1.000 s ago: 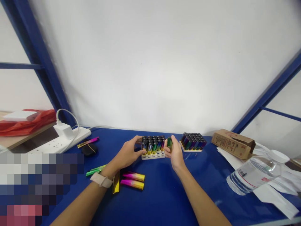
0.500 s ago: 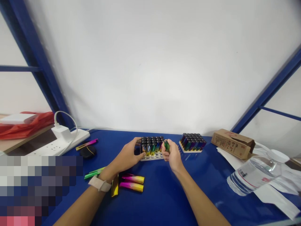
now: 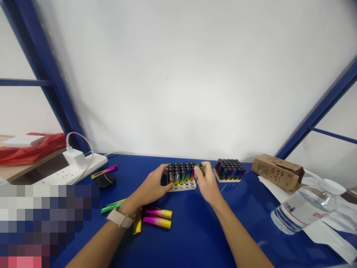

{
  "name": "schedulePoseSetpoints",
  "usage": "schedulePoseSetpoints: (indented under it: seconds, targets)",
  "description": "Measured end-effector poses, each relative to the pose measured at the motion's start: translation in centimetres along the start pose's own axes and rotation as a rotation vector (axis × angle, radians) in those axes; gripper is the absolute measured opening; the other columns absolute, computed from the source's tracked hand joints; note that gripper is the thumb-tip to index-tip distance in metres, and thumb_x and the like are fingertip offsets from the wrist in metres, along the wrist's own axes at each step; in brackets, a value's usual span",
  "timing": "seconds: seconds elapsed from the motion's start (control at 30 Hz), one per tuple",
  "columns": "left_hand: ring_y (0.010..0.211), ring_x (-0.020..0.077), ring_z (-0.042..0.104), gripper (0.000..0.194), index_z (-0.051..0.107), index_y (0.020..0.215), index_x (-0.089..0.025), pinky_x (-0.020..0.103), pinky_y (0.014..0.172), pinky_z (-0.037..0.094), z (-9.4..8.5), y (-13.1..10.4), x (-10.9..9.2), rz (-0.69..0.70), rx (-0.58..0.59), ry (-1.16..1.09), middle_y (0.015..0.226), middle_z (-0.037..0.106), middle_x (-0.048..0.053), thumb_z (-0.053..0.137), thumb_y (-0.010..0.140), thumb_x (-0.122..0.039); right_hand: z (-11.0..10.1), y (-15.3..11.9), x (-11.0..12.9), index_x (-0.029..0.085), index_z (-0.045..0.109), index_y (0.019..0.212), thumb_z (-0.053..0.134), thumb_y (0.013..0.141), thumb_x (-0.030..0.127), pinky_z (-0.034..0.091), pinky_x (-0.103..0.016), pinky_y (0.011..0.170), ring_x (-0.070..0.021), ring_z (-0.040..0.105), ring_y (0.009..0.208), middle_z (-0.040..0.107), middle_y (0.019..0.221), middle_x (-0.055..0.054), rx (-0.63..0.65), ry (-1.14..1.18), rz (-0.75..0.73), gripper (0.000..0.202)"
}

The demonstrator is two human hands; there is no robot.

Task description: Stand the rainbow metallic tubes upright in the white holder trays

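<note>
A white perforated tray [image 3: 182,187] stands on the blue table, filled with several shiny multicoloured lighters [image 3: 181,176] with black tops; its front row of holes shows bare. My left hand [image 3: 154,183] grips the tray's left end, thumb at the front corner and fingers behind. Just off the right end, my right hand [image 3: 206,181] is closed on a green shiny lighter [image 3: 200,169], mostly covered by the fingers. Loose pink-and-yellow metallic pieces [image 3: 157,222], a golden one [image 3: 137,222] and green ones [image 3: 111,206] lie near my left wrist.
A second filled tray [image 3: 227,181] stands to the right. Farther right are a cardboard box [image 3: 277,173], a water bottle [image 3: 306,206] and white paper [image 3: 326,238]. At left are a power strip [image 3: 95,160], a black round object [image 3: 105,180] and a pink-and-yellow piece [image 3: 103,171].
My right hand has turned over, its back now more upward, and the green lighter has tipped and moved slightly up and right. My left hand stays on the tray.
</note>
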State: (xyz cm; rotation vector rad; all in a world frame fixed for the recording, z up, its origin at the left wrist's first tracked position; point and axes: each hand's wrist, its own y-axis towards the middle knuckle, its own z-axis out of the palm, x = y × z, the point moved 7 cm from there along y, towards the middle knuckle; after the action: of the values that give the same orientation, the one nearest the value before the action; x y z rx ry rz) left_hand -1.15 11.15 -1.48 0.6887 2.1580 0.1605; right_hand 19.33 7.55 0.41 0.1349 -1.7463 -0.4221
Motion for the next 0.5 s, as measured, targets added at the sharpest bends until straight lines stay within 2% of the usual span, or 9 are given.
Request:
schedulePoseSetpoints:
  seconds: [0.13,0.23,0.33,0.5]
  targets:
    - [0.123,0.0292,0.062,0.059,0.047,0.135,-0.022,0.046,0.107,0.048,0.1,0.0,0.0,0.013,0.02,0.021,0.131,0.066,0.011,0.069,0.081,-0.031,0.0,-0.3,1.4,0.024,0.053,0.092,0.054,0.096,0.044,0.04,-0.029,0.059,-0.016,0.051,0.059,0.054,0.068,0.003,0.056,-0.257,-0.108,0.021]
    - [0.125,0.0291,0.061,0.059,0.047,0.136,-0.022,0.046,0.109,0.046,0.2,0.0,-0.1,0.026,0.031,0.032,0.133,0.065,0.011,0.068,0.082,-0.029,-0.2,-0.2,2.4,0.022,0.062,0.092,0.057,0.095,0.04,0.043,-0.031,0.066,-0.0185,0.055,0.07,0.059,0.078,-0.002,0.033,-0.361,-0.259,0.019]
    - [0.125,0.0295,0.061,0.059,0.047,0.136,-0.022,0.046,0.109,0.046,0.2,0.0,0.1,0.023,0.031,0.035,0.133,0.065,0.012,0.069,0.082,-0.03,-0.1,0.1,2.5,0.021,0.068,0.096,0.06,0.093,0.039,0.047,-0.032,0.068,-0.0186,0.057,0.073,0.061,0.089,-0.005,0.051,-0.369,-0.328,0.019]
    - [0.117,0.0301,0.065,0.062,0.049,0.137,-0.022,0.046,0.104,0.049,-0.1,0.0,0.1,0.016,0.028,0.025,0.126,0.068,0.011,0.071,0.079,-0.032,0.6,0.0,1.7,0.023,0.072,0.101,0.062,0.093,0.036,0.05,-0.033,0.065,-0.0186,0.059,0.07,0.062,0.087,-0.005,0.187,-0.308,-0.324,0.018]
